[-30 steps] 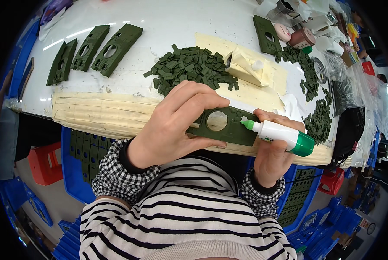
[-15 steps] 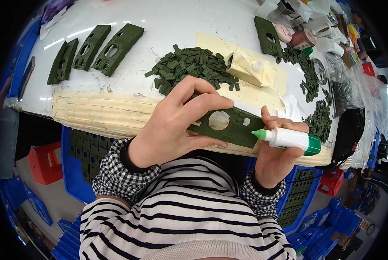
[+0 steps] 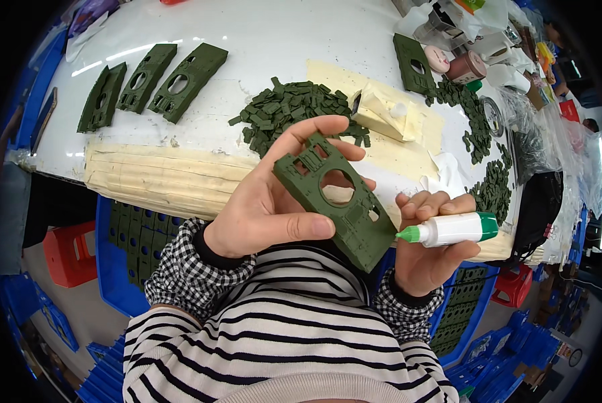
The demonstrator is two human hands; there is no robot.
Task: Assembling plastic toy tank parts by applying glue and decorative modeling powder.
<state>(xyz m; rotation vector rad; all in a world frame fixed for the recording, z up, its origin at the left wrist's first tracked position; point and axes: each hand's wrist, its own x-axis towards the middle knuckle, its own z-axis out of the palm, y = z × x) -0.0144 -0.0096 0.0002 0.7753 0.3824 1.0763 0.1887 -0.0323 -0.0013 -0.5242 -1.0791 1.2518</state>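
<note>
A dark green plastic model tank hull (image 3: 360, 225) with a large round hole is gripped in my left hand (image 3: 267, 208), thumb on its top face and fingers behind. My right hand (image 3: 427, 265) is closed round a white glue bottle (image 3: 452, 230) with a green nozzle and green base. The nozzle points left, its tip at or very near the hull's right end; I cannot tell if they touch. Beyond my hands lies a heap of small green plastic parts (image 3: 294, 111). Three similar hulls (image 3: 188, 82) rest at the far left, another hull (image 3: 413, 64) at the far right.
A taped yellowish box (image 3: 383, 117) stands beside the heap. More small parts (image 3: 492, 188) trail down the table's right side, near jars (image 3: 467, 65) and plastic bags. Padding (image 3: 160, 178) covers the front edge. Below are blue bins (image 3: 116, 282) of hulls and a red stool (image 3: 71, 255).
My left hand has turned the hull so its top face tilts toward me and its right end points lower. The glue bottle in my right hand has shifted slightly down and levelled.
</note>
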